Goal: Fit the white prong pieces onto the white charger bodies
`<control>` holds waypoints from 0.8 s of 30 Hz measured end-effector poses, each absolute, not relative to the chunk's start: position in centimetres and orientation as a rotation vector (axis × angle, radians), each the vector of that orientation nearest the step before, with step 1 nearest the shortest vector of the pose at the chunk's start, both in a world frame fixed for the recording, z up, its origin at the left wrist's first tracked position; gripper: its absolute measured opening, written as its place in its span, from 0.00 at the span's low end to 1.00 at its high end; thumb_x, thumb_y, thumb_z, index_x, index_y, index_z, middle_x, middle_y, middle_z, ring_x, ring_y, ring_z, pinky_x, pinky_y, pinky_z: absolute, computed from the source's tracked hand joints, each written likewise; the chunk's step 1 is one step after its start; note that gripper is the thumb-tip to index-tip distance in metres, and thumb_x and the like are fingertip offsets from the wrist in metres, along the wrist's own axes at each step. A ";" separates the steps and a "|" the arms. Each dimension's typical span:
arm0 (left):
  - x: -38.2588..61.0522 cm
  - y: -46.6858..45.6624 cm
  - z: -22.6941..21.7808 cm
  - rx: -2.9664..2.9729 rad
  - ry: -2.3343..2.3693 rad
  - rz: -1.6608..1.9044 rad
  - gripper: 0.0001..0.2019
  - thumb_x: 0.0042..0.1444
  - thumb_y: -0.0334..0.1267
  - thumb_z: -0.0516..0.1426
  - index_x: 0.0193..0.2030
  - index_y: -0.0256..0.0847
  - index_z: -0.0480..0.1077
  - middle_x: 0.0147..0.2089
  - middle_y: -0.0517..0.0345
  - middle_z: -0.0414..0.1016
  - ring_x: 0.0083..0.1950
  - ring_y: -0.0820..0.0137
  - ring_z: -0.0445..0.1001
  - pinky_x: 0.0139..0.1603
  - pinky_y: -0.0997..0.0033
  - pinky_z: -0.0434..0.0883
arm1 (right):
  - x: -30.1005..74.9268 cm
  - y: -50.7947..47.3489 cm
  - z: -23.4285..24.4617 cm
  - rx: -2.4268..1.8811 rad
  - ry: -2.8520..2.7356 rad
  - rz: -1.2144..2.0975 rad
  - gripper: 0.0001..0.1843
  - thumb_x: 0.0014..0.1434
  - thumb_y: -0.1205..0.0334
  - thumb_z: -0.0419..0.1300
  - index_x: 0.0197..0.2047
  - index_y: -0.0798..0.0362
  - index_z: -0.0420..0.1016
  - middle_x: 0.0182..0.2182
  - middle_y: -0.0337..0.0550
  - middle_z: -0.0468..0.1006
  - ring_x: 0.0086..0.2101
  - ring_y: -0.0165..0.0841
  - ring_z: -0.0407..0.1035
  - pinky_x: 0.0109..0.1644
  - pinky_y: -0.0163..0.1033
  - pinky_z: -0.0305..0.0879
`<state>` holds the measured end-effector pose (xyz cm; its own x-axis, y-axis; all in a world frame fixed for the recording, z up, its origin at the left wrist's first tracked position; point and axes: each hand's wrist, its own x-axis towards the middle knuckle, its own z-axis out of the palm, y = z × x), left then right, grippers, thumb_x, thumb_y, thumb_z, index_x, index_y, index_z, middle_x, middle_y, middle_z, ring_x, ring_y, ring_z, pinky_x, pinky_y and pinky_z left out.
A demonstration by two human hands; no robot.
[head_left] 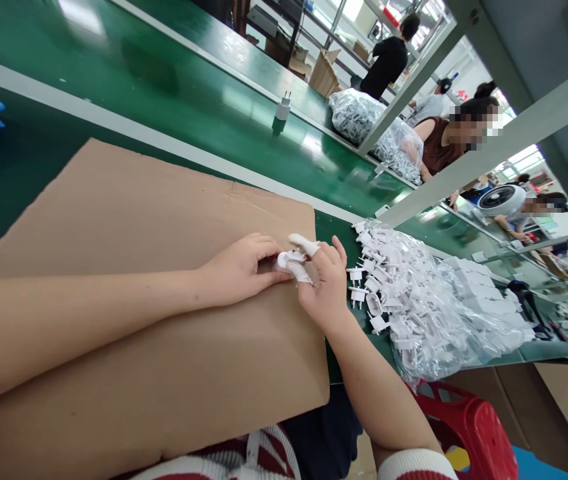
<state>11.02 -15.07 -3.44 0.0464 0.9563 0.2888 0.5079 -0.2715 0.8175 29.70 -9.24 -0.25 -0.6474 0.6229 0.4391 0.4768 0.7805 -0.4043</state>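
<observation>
Over the cardboard sheet [129, 227], my two hands meet at a small white plastic charger part [284, 259], partly hidden by my fingers. My left hand [244, 270] pinches it from the left between thumb and fingers. From the right, my right hand [327, 287] grips it with thumb and index finger, both wrapped in white coverings; its other fingers are raised. Just right of that hand lies a heap of white two-pin plug parts [389, 287], spilling from a clear plastic bag [444, 340].
One white charger [283, 108] stands pins up on the green conveyor belt [174, 93] beyond the cardboard. A metal post [434, 160] slants across the right. A red stool [484, 427] stands at lower right. Across the line, a person [444, 137] is beside another bag of parts [359, 113].
</observation>
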 end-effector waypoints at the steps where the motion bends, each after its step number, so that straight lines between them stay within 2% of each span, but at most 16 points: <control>1: 11.0 -15.2 -3.5 1.836 1.468 1.169 0.15 0.63 0.52 0.57 0.41 0.43 0.75 0.40 0.54 0.77 0.44 0.59 0.75 0.45 0.62 0.72 | 29.7 -9.1 -0.4 -0.797 -2.346 0.436 0.22 0.62 0.66 0.60 0.59 0.45 0.71 0.45 0.42 0.78 0.46 0.37 0.74 0.73 0.55 0.51; 4: 10.9 -15.8 -3.7 1.929 1.488 1.281 0.11 0.66 0.41 0.54 0.50 0.43 0.74 0.50 0.52 0.76 0.45 0.63 0.76 0.42 0.66 0.74 | 29.9 -8.8 -0.6 -0.660 -2.252 0.630 0.23 0.63 0.61 0.64 0.61 0.46 0.70 0.52 0.46 0.77 0.51 0.39 0.73 0.63 0.50 0.67; 6: 10.9 -16.1 -3.6 2.029 1.462 1.416 0.13 0.66 0.35 0.53 0.55 0.42 0.71 0.55 0.51 0.74 0.48 0.64 0.76 0.45 0.67 0.75 | 29.9 -8.7 -0.4 -0.587 -2.247 0.611 0.18 0.64 0.61 0.64 0.57 0.46 0.73 0.49 0.46 0.79 0.50 0.39 0.74 0.56 0.47 0.72; 8: 10.8 -16.4 -3.2 2.114 1.361 1.547 0.15 0.65 0.31 0.54 0.58 0.41 0.69 0.55 0.49 0.73 0.51 0.64 0.75 0.49 0.67 0.75 | 29.9 -8.8 -0.1 -0.545 -2.235 0.525 0.16 0.65 0.62 0.63 0.56 0.46 0.74 0.47 0.45 0.80 0.48 0.38 0.75 0.53 0.47 0.74; 11: 10.8 -16.7 -2.4 2.156 1.170 1.633 0.18 0.65 0.30 0.54 0.60 0.40 0.67 0.55 0.46 0.72 0.51 0.63 0.74 0.51 0.65 0.76 | 29.9 -9.2 0.1 -0.452 -2.205 0.388 0.17 0.64 0.66 0.61 0.56 0.46 0.74 0.46 0.46 0.81 0.48 0.39 0.75 0.58 0.51 0.74; 14: 10.9 -17.0 -2.0 2.147 1.104 1.651 0.16 0.67 0.32 0.53 0.60 0.40 0.67 0.56 0.44 0.72 0.53 0.60 0.74 0.52 0.61 0.76 | 30.0 -9.6 0.2 -0.399 -2.184 0.311 0.18 0.64 0.68 0.60 0.56 0.46 0.75 0.45 0.45 0.81 0.46 0.38 0.76 0.64 0.55 0.72; 19: 11.4 -17.1 -2.4 2.082 1.072 1.694 0.12 0.71 0.34 0.50 0.58 0.40 0.68 0.55 0.44 0.72 0.56 0.59 0.73 0.55 0.60 0.74 | 30.3 -10.2 0.2 -0.413 -2.192 0.160 0.21 0.63 0.67 0.61 0.59 0.46 0.74 0.44 0.45 0.81 0.44 0.40 0.77 0.63 0.59 0.73; 24: 11.6 -17.2 -2.1 2.035 1.018 1.724 0.11 0.73 0.33 0.47 0.52 0.40 0.69 0.51 0.47 0.72 0.51 0.64 0.72 0.54 0.63 0.73 | 30.3 -10.6 0.1 -0.339 -2.189 0.051 0.24 0.61 0.70 0.60 0.59 0.46 0.72 0.39 0.42 0.79 0.37 0.36 0.76 0.64 0.59 0.73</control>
<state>11.61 -17.23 -2.10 0.0359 0.6688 0.7426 0.3272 -0.7099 0.6236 30.25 -10.56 0.11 -0.5638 0.2605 0.7838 0.2240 0.9616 -0.1585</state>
